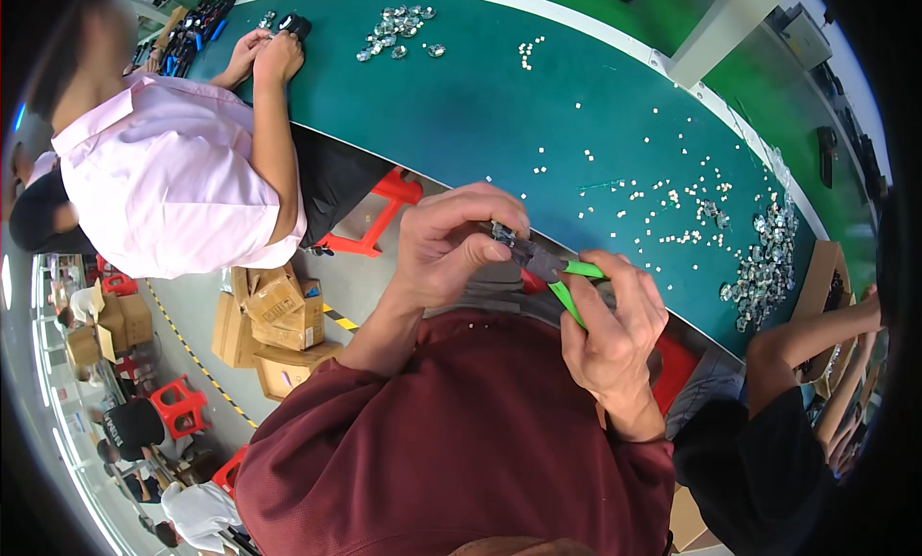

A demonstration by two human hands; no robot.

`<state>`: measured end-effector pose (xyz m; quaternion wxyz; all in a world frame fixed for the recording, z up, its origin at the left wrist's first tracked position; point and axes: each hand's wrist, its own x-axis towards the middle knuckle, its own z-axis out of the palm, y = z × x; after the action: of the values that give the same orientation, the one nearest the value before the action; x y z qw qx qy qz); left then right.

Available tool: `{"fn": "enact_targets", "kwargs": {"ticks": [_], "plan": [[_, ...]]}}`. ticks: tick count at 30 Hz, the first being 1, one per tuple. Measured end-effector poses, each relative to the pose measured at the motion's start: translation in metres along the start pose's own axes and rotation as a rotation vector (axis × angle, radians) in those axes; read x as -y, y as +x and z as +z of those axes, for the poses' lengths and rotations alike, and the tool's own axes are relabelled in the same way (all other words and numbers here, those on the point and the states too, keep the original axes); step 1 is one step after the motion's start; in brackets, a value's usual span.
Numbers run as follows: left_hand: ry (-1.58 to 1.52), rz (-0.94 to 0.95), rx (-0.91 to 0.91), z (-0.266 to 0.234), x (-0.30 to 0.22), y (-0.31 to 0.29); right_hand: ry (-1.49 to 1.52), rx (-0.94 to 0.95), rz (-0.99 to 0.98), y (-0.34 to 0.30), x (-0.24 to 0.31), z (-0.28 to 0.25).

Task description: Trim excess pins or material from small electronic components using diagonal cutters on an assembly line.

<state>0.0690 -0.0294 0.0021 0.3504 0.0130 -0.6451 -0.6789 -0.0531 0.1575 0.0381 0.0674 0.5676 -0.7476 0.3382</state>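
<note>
In front of my chest, my left hand point(444, 247) pinches a small dark and clear part point(502, 232) between thumb and fingers. My right hand point(615, 330) is wrapped round the green handles of a pair of pliers point(544, 264). The handles are spread a little, and the dark jaws point left, up against the small part. My fingertips hide much of that part, so I cannot tell exactly what the jaws grip. Both hands are held above the near edge of the green table point(451, 114).
Clear, shiny round parts point(764, 263) are heaped at the table's right, with a smaller group point(396, 28) at the far left. Tiny white pieces point(687, 210) lie scattered between. A co-worker in pink point(173, 181) sits left; another person's arm point(807, 340) reaches in right, beside a cardboard box point(821, 278).
</note>
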Motion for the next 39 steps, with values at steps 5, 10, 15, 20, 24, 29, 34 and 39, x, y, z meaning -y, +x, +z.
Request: {"fn": "enact_targets", "kwargs": {"ticks": [5, 10, 15, 20, 24, 29, 34, 39], "plan": [[0.038, 0.012, 0.038, -0.007, 0.001, -0.001, 0.019, -0.037, -0.045, -0.001, -0.002, 0.002], [0.03, 0.002, 0.022, -0.006, 0.0, -0.001, 0.015, -0.028, -0.037, -0.001, -0.002, 0.001], [0.016, -0.008, 0.015, -0.005, 0.0, -0.001, 0.025, -0.006, 0.009, 0.001, 0.001, -0.001], [0.012, 0.02, 0.035, -0.007, 0.003, 0.002, 0.034, -0.005, -0.015, 0.0, -0.003, -0.001], [-0.097, -0.173, -0.217, -0.036, 0.018, -0.008, 0.153, -0.277, 0.073, -0.002, -0.006, -0.026], [-0.336, -0.025, -0.104, -0.049, 0.012, -0.014, -0.025, -0.366, 0.146, 0.019, -0.025, -0.052], [-0.391, -0.019, -0.215, -0.044, 0.008, -0.018, 0.057, -0.24, 0.313, 0.005, -0.041, -0.032], [-0.378, -0.009, -0.257, -0.049, 0.013, -0.018, -0.078, -0.22, 0.263, -0.001, -0.073, -0.006]]}}
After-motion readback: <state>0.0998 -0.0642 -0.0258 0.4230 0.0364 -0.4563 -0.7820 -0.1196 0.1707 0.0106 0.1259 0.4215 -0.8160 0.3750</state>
